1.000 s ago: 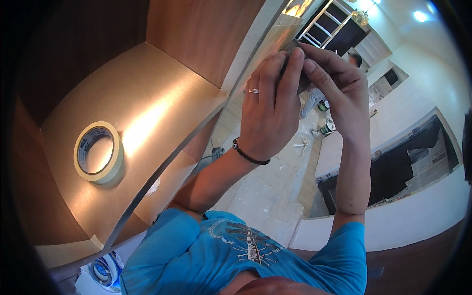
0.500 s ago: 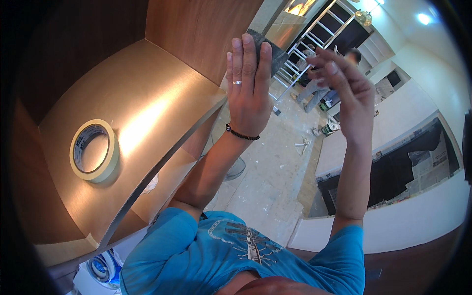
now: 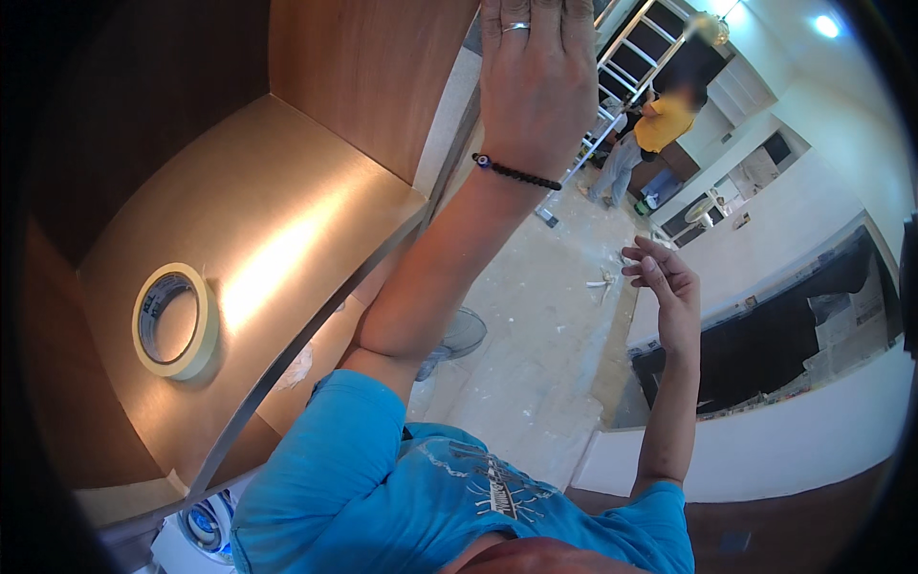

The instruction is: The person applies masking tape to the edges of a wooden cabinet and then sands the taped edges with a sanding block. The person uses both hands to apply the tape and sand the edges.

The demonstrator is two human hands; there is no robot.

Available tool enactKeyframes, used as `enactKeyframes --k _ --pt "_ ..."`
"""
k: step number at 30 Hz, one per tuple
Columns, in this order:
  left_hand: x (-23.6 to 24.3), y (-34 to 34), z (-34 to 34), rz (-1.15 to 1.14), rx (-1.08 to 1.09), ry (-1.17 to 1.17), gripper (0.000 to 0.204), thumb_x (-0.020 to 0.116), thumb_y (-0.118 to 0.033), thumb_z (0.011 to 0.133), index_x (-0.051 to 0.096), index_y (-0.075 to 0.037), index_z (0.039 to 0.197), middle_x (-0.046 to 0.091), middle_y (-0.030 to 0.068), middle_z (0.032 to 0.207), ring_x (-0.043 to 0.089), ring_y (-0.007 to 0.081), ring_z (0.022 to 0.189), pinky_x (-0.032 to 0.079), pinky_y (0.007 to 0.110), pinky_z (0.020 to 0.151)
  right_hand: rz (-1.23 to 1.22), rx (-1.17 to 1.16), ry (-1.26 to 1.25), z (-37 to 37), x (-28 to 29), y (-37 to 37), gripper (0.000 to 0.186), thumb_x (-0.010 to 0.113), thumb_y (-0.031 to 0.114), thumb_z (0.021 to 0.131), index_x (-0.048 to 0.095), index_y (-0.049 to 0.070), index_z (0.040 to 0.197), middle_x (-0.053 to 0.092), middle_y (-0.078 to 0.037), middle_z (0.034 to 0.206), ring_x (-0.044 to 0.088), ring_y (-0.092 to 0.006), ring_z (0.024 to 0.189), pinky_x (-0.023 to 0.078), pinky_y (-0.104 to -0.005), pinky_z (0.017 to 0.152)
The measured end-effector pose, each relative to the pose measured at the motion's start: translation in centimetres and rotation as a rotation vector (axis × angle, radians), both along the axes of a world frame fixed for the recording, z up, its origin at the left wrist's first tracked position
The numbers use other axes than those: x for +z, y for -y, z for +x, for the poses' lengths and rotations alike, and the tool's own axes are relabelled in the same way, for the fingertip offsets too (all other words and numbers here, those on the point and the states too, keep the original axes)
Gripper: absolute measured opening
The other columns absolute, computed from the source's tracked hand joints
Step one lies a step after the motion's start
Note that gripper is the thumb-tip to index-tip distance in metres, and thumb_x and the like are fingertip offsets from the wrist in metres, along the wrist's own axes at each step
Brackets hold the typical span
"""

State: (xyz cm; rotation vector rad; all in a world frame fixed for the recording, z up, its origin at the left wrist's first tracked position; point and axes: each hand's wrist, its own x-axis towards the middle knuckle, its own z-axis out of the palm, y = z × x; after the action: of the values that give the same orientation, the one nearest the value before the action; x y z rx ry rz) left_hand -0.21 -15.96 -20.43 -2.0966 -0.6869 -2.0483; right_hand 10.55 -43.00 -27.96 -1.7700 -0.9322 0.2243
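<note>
My left hand (image 3: pixel 540 86) is raised at the top of the view, beside the edge of a wooden cabinet panel (image 3: pixel 373 67). Its fingers lie straight and side by side, and the top edge cuts off their tips. Whether the dark grey sheet seen earlier is under them, I cannot make out. A ring and a black bead bracelet (image 3: pixel 521 174) are on this hand and wrist. Held out in the air to the right, my right hand (image 3: pixel 672 287) has loosely bent fingers, thumb apart, and nothing in it. A roll of cream masking tape (image 3: pixel 206 330) stands on the shiny brown shelf (image 3: pixel 277 172).
A metal ladder (image 3: pixel 622 72) stands farther back, with a person in a yellow top (image 3: pixel 665 124) near it. The pale floor (image 3: pixel 535 354) is spotted with white. Dark panels with torn paper (image 3: pixel 765 344) line the low white wall at right. A white tub (image 3: pixel 196 531) sits below the shelf.
My left hand has risen toward the top edge and come closer; the dark sheet once beneath its fingers no longer shows clearly. My right hand has dropped lower. The view has shifted slightly.
</note>
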Motion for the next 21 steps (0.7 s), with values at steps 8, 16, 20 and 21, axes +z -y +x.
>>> enactKeyframes --k 8,16,20,21 --pt "-4.5 0.0 1.5 0.06 -0.099 0.142 0.055 0.056 -0.001 0.088 0.05 0.004 0.142 0.047 0.0262 0.148 0.042 0.0455 0.141 0.035 0.053 0.119 -0.011 0.048 -0.092 2.1 -3.2 0.3 0.039 0.064 0.024 0.104 0.063 0.0 0.134 0.074 -0.011 0.118 0.069 -0.0158 0.099 0.051 -0.0283 0.085" --pt "-4.4 0.9 0.6 -0.075 -0.127 0.032 0.068 0.044 0.004 0.093 0.026 0.008 0.159 0.026 0.0296 0.164 0.024 0.0441 0.154 0.019 0.051 0.127 -0.001 0.139 -0.144 1.6 -3.9 -0.6 0.037 0.065 0.023 0.104 0.064 0.001 0.134 0.074 -0.01 0.117 0.07 -0.0151 0.098 0.052 -0.0281 0.084" --pt "0.4 0.5 1.2 0.063 -0.132 0.114 0.071 0.043 0.007 0.093 0.021 0.007 0.16 0.018 0.0279 0.168 0.017 0.0424 0.157 0.013 0.05 0.129 -0.009 0.154 -0.08 2.2 -4.0 -0.8 0.039 0.065 0.024 0.104 0.063 0.001 0.135 0.074 -0.009 0.117 0.069 -0.0143 0.099 0.052 -0.028 0.085" --pt "0.9 0.2 1.9 0.084 -0.1 0.119 0.071 0.042 0.008 0.093 0.02 0.007 0.161 0.016 0.0271 0.169 0.015 0.0411 0.157 0.012 0.05 0.13 -0.003 0.17 -0.082 2.4 -4.0 -1.1 0.039 0.065 0.024 0.104 0.063 0.001 0.135 0.074 -0.009 0.117 0.069 -0.0143 0.099 0.052 -0.0281 0.085"
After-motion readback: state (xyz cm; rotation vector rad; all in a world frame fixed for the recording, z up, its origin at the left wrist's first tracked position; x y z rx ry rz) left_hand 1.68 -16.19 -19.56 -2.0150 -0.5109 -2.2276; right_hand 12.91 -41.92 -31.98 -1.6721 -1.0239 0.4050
